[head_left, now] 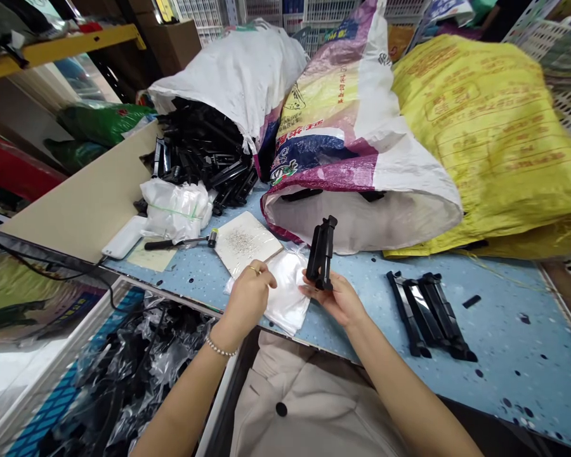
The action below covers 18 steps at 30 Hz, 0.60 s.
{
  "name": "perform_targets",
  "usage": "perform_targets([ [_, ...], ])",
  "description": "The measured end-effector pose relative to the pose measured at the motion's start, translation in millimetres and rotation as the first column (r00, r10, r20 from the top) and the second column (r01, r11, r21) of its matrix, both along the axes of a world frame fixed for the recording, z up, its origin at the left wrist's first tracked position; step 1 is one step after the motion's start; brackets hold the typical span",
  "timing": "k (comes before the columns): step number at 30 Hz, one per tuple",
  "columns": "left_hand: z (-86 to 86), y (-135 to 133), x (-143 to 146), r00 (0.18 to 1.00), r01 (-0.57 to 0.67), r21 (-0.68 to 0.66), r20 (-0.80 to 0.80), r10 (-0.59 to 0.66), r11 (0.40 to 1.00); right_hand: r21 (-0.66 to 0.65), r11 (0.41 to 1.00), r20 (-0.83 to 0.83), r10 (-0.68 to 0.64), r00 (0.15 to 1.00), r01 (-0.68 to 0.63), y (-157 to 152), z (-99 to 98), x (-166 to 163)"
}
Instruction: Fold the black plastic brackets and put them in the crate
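My right hand (pixel 337 297) grips a black plastic folding part (pixel 321 251), possibly a small stand, by its lower end and holds it upright above the blue table. My left hand (pixel 248 293) is closed, with its fingers curled inward at the near edge of a white square board (pixel 247 240). Whatever those fingers hold, if anything, is hidden. Between the two hands lies a stack of clear plastic bags (pixel 285 295). Several similar black parts (pixel 433 314) lie side by side on the table to the right.
A small hammer (pixel 183 242), a white phone-like object (pixel 124 237) and bundled plastic bags (pixel 176 208) lie left. Behind are a white sack (pixel 238 70) spilling black parts (pixel 204 152), an open printed sack (pixel 333 139) and a yellow sack (pixel 490 139). A crate of bagged parts (pixel 124 374) stands below.
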<state>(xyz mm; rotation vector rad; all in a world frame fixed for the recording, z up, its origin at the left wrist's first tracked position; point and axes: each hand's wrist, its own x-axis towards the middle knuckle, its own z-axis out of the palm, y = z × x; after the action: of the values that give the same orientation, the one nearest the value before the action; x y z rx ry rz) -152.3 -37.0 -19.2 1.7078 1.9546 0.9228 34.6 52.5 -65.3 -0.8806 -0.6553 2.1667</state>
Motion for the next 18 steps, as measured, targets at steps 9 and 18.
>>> perform_targets([
  [9,-12.2,-3,3,0.981,0.173,-0.059,-0.081,-0.177,0.983,-0.065,0.994,-0.21,0.068,0.975,-0.083,-29,19.4,18],
  [18,-15.9,-8,-4,0.991,0.101,-0.03,-0.088,-0.103,0.994,-0.134,0.949,-0.082,0.276,0.958,-0.285,-49,24.0,46],
])
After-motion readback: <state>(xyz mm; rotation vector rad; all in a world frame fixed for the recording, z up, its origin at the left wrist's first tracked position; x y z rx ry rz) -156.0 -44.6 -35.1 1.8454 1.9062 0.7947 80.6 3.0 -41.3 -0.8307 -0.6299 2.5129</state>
